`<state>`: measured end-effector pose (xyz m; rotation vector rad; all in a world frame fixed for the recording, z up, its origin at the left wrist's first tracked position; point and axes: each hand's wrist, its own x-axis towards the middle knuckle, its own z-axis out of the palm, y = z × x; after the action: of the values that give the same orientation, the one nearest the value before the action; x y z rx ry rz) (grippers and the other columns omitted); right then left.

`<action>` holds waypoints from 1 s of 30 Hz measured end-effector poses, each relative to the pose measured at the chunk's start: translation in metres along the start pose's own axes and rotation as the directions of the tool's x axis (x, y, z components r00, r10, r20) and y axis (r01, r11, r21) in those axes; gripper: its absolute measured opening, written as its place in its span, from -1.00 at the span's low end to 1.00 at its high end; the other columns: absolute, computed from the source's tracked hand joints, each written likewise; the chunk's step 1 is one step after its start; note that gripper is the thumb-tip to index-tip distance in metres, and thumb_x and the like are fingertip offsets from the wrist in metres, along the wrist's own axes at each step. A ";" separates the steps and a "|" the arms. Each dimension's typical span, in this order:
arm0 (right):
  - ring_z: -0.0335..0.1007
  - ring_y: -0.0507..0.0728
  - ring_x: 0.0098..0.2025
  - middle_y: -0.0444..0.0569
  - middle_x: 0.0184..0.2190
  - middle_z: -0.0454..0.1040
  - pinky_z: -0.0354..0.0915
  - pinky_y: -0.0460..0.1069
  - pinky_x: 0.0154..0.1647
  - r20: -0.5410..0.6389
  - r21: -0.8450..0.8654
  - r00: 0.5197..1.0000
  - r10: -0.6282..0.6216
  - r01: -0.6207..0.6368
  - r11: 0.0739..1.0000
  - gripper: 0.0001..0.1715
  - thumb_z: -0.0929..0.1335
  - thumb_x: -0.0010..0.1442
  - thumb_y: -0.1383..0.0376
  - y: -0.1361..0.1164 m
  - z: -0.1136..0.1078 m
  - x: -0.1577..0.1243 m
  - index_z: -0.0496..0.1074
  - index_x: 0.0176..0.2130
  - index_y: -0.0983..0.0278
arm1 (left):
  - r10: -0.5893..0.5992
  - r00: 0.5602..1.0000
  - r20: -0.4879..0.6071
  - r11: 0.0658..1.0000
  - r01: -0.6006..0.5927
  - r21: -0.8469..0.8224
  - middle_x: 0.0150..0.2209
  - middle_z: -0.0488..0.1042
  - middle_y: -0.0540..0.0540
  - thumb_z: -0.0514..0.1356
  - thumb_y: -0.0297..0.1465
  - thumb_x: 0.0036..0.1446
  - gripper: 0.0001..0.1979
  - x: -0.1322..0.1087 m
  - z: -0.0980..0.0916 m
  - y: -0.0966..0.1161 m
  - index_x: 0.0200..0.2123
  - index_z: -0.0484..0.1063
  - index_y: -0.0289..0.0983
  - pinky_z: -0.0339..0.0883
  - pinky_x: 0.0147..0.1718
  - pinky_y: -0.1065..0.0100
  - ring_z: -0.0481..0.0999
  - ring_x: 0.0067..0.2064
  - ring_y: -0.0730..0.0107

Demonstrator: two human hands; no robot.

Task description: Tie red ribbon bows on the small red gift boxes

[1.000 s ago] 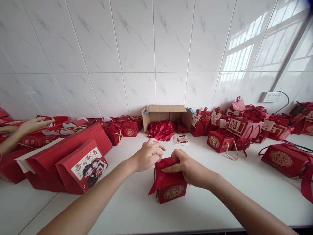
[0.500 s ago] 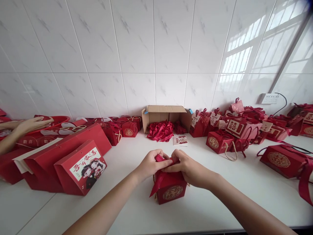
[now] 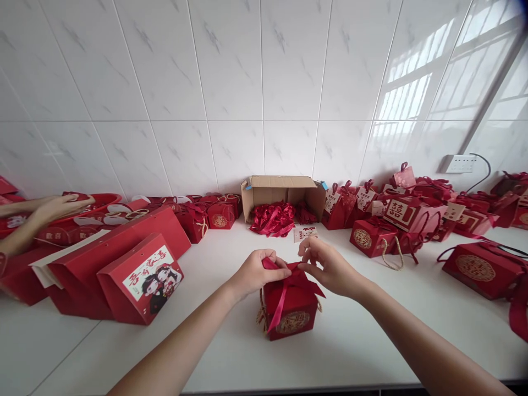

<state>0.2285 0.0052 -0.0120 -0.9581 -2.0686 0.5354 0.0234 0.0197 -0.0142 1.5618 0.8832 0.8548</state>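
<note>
Currently my L hand (image 3: 258, 275) pinches red ribbon (image 3: 295, 278) on box (image 3: 293, 322); R hand (image 3: 330, 268) half-curled, can't tell grip. White counter (image 3: 231, 352) below, glossy tiled wall (image 3: 231, 71) behind.

One head-worn camera looks forward and down from the near side of the white table (image 3: 355, 352), with the left hand (image 3: 252, 278) and right hand (image 3: 333, 268) close below, facing the far tiled wall (image 3: 231, 66).

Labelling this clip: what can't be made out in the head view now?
Head view:
Whether the red ribbon is knotted: left hand and right hand partly cover it.
Back of red gift box: hidden behind its front.
Co-worker beyond the arms: cut by left edge.
Fine print on card: too small.
</note>
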 end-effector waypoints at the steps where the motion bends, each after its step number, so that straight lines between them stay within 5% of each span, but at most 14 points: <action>1: 0.28 0.00 -0.40 -0.13 -0.35 0.29 0.23 -0.07 -0.41 -0.006 0.002 1.000 -0.001 0.001 1.000 -0.85 0.30 0.13 0.43 0.000 -0.001 0.000 0.22 -0.32 0.23 | -0.003 1.000 0.006 1.000 0.003 -0.004 -0.40 0.52 -0.04 0.38 -0.31 -0.17 -0.49 0.000 -0.001 0.000 -0.60 -0.01 -0.22 0.21 -0.37 0.36 0.41 -0.39 0.43; 10: 0.20 0.01 -0.42 -0.12 -0.38 0.26 0.22 -0.06 -0.41 -0.064 0.028 0.998 -0.015 0.017 0.999 -0.86 0.31 0.14 0.38 0.003 -0.002 -0.004 0.21 -0.39 0.23 | -0.052 0.997 0.058 0.998 0.050 0.034 -0.36 0.50 -0.05 0.43 -0.32 -0.28 -0.47 0.000 -0.004 0.003 -0.65 0.03 -0.25 0.21 -0.37 0.35 0.42 -0.37 0.42; 16: 0.33 0.04 -0.37 -0.10 -0.35 0.37 0.30 -0.03 -0.36 -0.059 0.186 0.994 0.091 -0.079 0.979 -0.86 0.35 0.14 0.28 0.005 0.001 -0.006 0.29 -0.26 0.24 | -0.065 0.997 0.039 0.998 0.065 0.004 -0.31 0.54 -0.10 0.35 -0.24 -0.13 -0.52 -0.003 0.000 0.010 -0.65 0.05 -0.24 0.25 -0.27 0.29 0.47 -0.26 0.31; 19: 0.40 0.09 -0.33 -0.03 -0.32 0.48 0.34 0.02 -0.30 0.010 0.133 0.982 0.190 -0.189 0.973 -0.74 0.36 0.15 0.20 0.004 -0.001 -0.007 0.39 -0.16 0.26 | -0.065 0.998 -0.006 0.997 0.065 0.044 -0.29 0.55 -0.12 0.34 -0.27 -0.11 -0.53 -0.004 0.004 0.011 -0.64 0.04 -0.24 0.27 -0.26 0.29 0.49 -0.24 0.27; 24: 0.40 0.10 -0.30 0.01 -0.31 0.48 0.35 0.02 -0.29 0.071 0.009 0.972 0.224 -0.226 0.974 -0.74 0.33 0.17 0.15 0.003 0.000 -0.009 0.52 -0.37 0.26 | -0.003 0.999 -0.034 0.995 0.006 0.102 -0.24 0.56 -0.11 0.34 -0.31 -0.13 -0.53 -0.003 0.006 0.011 -0.61 0.01 -0.24 0.30 -0.29 0.30 0.49 -0.26 0.30; 30: 0.39 0.12 -0.20 0.01 -0.24 0.43 0.34 0.03 -0.17 0.010 0.145 0.980 0.196 -0.196 0.970 -0.78 0.35 0.14 0.20 -0.002 0.002 -0.013 0.44 -0.46 0.27 | 0.011 0.997 -0.071 0.959 0.010 0.282 -0.25 0.54 -0.12 0.33 -0.25 -0.10 -0.74 -0.008 0.003 0.013 -0.54 0.36 -0.29 0.33 -0.29 0.32 0.50 -0.26 0.29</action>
<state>0.2319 -0.0066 -0.0179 -1.0816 -1.9125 0.7761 0.0233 0.0093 -0.0019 1.7853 1.0950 0.8160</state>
